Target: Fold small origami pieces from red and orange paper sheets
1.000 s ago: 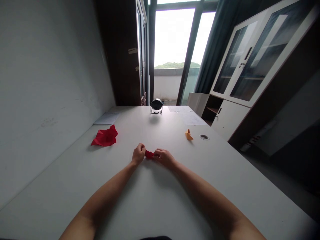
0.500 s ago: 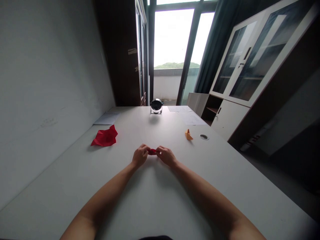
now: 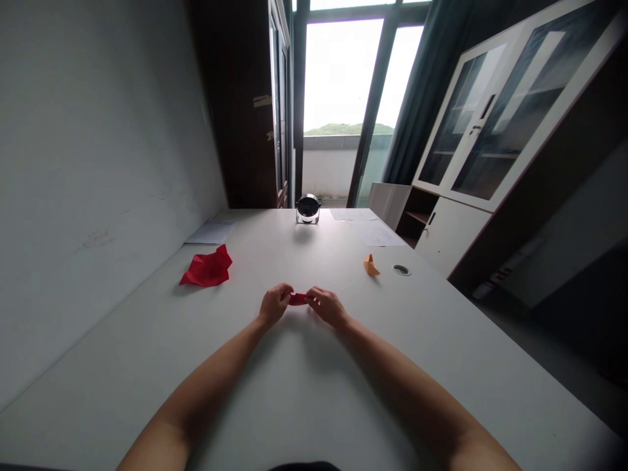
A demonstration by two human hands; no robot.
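A small folded piece of red paper (image 3: 297,299) is held between my two hands, just above the middle of the table (image 3: 294,366). My left hand (image 3: 275,305) pinches its left end. At its right end, the fingers of my right hand (image 3: 326,305) are closed on it. My fingertips hide both ends, so the exact shape of the folds cannot be made out. Further to the left lies a larger creased sheet of red paper (image 3: 207,268). To the right stands a small orange folded paper figure (image 3: 371,265).
A round black device on a stand (image 3: 308,207) sits at the table's far end. White sheets (image 3: 380,233) lie at the back right, another paper (image 3: 210,232) at the back left. A cable hole (image 3: 401,269) is beside the orange figure. A wall (image 3: 122,196) borders the left side.
The folded red paper shows slightly more of its length between my fingers, and my left fingertips have shifted a little. Both hands stay in nearly the same place.
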